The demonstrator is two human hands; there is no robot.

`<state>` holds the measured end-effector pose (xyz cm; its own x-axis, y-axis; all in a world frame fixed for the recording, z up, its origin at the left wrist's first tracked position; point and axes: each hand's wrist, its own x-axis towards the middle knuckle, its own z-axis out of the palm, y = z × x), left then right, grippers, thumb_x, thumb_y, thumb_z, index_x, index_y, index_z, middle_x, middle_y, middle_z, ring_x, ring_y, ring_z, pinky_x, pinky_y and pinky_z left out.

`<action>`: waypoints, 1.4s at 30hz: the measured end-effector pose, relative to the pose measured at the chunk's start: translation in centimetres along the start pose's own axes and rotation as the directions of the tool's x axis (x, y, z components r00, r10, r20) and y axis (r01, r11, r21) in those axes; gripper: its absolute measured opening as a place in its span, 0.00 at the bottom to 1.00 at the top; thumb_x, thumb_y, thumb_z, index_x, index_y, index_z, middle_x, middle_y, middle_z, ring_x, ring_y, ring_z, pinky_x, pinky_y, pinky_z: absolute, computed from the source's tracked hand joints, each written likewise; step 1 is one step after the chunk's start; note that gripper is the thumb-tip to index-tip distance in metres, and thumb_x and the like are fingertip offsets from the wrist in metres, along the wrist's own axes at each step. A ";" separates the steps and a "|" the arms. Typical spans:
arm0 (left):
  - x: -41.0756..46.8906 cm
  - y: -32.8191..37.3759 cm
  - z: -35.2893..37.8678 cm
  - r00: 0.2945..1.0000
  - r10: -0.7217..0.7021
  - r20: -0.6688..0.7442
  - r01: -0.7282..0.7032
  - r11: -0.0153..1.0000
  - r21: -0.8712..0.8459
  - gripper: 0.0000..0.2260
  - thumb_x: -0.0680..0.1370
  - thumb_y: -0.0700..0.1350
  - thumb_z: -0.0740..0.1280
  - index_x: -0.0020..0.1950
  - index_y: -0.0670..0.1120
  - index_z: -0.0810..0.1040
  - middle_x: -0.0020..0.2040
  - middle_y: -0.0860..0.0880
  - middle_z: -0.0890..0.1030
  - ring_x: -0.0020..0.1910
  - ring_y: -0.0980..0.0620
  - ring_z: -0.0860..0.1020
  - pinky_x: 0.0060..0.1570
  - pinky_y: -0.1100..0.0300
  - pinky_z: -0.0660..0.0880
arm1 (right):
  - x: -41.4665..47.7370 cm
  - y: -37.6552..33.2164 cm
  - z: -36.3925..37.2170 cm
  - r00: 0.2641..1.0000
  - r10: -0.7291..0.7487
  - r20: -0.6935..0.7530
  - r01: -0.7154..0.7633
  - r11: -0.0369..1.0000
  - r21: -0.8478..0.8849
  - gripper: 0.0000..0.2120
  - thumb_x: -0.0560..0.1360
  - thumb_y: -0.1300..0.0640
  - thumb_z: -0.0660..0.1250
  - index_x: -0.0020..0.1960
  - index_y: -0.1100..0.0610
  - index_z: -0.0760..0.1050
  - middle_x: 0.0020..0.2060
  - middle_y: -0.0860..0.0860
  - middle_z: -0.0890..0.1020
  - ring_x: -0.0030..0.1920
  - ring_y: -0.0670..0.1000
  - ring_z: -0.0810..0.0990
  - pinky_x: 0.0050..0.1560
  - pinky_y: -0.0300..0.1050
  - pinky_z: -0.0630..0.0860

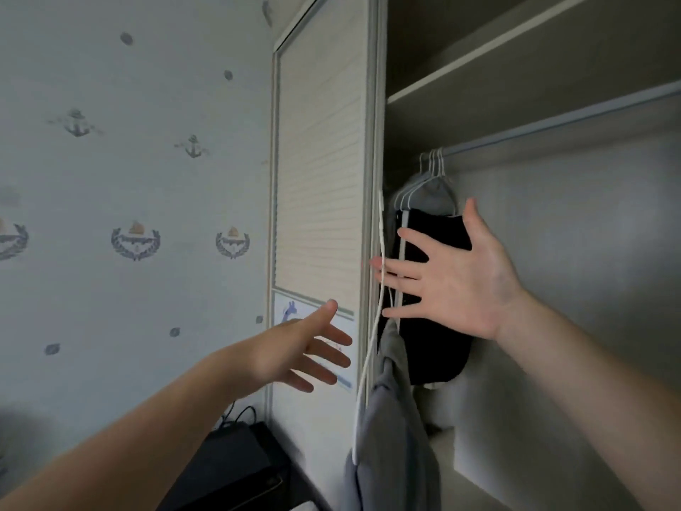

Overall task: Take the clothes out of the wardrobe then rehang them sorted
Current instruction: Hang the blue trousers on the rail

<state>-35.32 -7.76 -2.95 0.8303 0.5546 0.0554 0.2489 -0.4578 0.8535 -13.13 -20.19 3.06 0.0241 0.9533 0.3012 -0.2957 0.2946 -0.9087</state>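
Several white wire hangers [432, 171] hang bunched at the left end of the wardrobe rail [560, 121]. On them hang a black garment [438, 230] and a grey garment [396, 422] that droops low, with a white hanger edge beside it. My right hand [453, 274] is spread open, palm toward me, in front of the black garment, fingers pointing left. My left hand [306, 348] is open too, fingers straight, reaching toward the wardrobe's left frame, short of the clothes.
The louvred wardrobe door [320, 178] stands open on the left. A shelf [516, 64] runs above the rail. The rail to the right of the hangers is bare. A black box [236, 462] with cables sits low by the patterned wall [129, 160].
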 end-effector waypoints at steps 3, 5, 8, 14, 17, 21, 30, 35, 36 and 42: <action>3.9 1.4 1.1 0.995 0.051 0.090 -0.048 0.998 -0.037 0.33 0.78 0.71 0.45 0.64 0.52 0.78 0.56 0.51 0.85 0.55 0.48 0.83 0.57 0.52 0.78 | 0.6 -1.7 -3.0 0.996 -0.041 -0.085 0.038 0.999 -0.034 0.49 0.63 0.21 0.58 0.78 0.45 0.60 0.71 0.64 0.70 0.74 0.62 0.64 0.66 0.76 0.59; 6.6 2.3 1.5 0.986 0.094 0.137 -0.087 0.995 -0.055 0.35 0.77 0.71 0.46 0.64 0.50 0.79 0.56 0.49 0.85 0.56 0.46 0.83 0.60 0.49 0.77 | 0.8 -2.6 -4.8 0.987 -0.070 -0.147 0.061 0.996 -0.063 0.50 0.62 0.22 0.58 0.77 0.45 0.61 0.72 0.64 0.69 0.75 0.63 0.62 0.65 0.76 0.59; 10.8 3.3 1.7 0.970 0.152 0.190 -0.146 0.988 -0.049 0.37 0.73 0.73 0.48 0.64 0.49 0.79 0.56 0.49 0.85 0.57 0.45 0.83 0.60 0.48 0.76 | 1.1 -3.8 -7.2 0.969 -0.115 -0.220 0.096 0.991 -0.098 0.49 0.63 0.21 0.57 0.77 0.45 0.61 0.73 0.64 0.66 0.76 0.62 0.59 0.66 0.76 0.57; 18.1 5.2 1.2 0.929 0.268 0.254 -0.276 0.961 -0.005 0.28 0.78 0.68 0.54 0.63 0.50 0.79 0.55 0.49 0.85 0.54 0.47 0.84 0.54 0.52 0.78 | 2.3 -6.6 -10.8 0.892 -0.232 -0.388 0.152 0.962 -0.225 0.47 0.66 0.20 0.54 0.77 0.45 0.60 0.74 0.64 0.63 0.77 0.59 0.56 0.69 0.76 0.52; 21.4 6.2 0.2 0.908 0.333 0.253 -0.356 0.933 0.051 0.17 0.83 0.58 0.58 0.63 0.50 0.78 0.56 0.49 0.85 0.52 0.49 0.84 0.51 0.53 0.78 | 3.9 -8.2 -12.1 0.843 -0.309 -0.440 0.190 0.937 -0.292 0.46 0.67 0.21 0.53 0.78 0.46 0.59 0.74 0.63 0.63 0.77 0.59 0.57 0.70 0.76 0.51; 25.8 7.4 -1.0 0.893 0.392 0.220 -0.407 0.913 0.023 0.12 0.85 0.50 0.58 0.63 0.47 0.76 0.55 0.44 0.84 0.50 0.47 0.83 0.42 0.55 0.75 | 6.3 -9.7 -13.4 0.794 -0.384 -0.472 0.228 0.907 -0.354 0.45 0.69 0.22 0.53 0.78 0.46 0.59 0.75 0.62 0.63 0.77 0.59 0.58 0.70 0.75 0.51; 33.5 10.0 -2.9 0.851 0.513 0.114 -0.521 0.852 0.046 0.12 0.86 0.47 0.52 0.59 0.47 0.73 0.51 0.43 0.84 0.35 0.50 0.80 0.25 0.62 0.73 | 12.7 -15.2 -17.4 0.741 -0.409 -0.532 0.193 0.889 -0.415 0.49 0.67 0.20 0.53 0.79 0.47 0.56 0.74 0.66 0.62 0.78 0.62 0.54 0.69 0.78 0.49; 37.3 11.7 -4.0 0.800 0.600 0.035 -0.600 0.797 0.063 0.11 0.86 0.46 0.52 0.57 0.46 0.73 0.45 0.46 0.85 0.31 0.52 0.77 0.20 0.62 0.70 | 16.0 -18.5 -20.1 0.756 -0.408 -0.513 0.177 0.881 -0.440 0.52 0.64 0.18 0.52 0.79 0.47 0.55 0.74 0.68 0.62 0.78 0.63 0.51 0.69 0.78 0.46; 38.1 12.2 -4.0 0.790 0.613 0.022 -0.613 0.786 0.078 0.11 0.86 0.46 0.53 0.57 0.46 0.73 0.44 0.47 0.85 0.28 0.54 0.77 0.20 0.62 0.69 | 16.6 -19.2 -20.7 0.757 -0.409 -0.508 0.173 0.877 -0.448 0.52 0.64 0.18 0.52 0.79 0.46 0.55 0.74 0.68 0.62 0.78 0.63 0.50 0.69 0.78 0.46; 42.1 15.9 -3.8 0.742 0.666 -0.071 -0.647 0.740 0.182 0.10 0.86 0.48 0.53 0.54 0.50 0.72 0.45 0.48 0.85 0.30 0.55 0.77 0.25 0.59 0.74 | 20.0 -23.3 -24.7 0.773 -0.427 -0.469 0.188 0.860 -0.474 0.52 0.63 0.17 0.50 0.79 0.46 0.55 0.75 0.68 0.60 0.78 0.63 0.48 0.69 0.77 0.44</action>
<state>1.70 10.96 14.95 0.7467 0.1562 0.6466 -0.2619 -0.8246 0.5015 17.85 -6.36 23.14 0.5931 0.6424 0.4853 0.2027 0.4642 -0.8622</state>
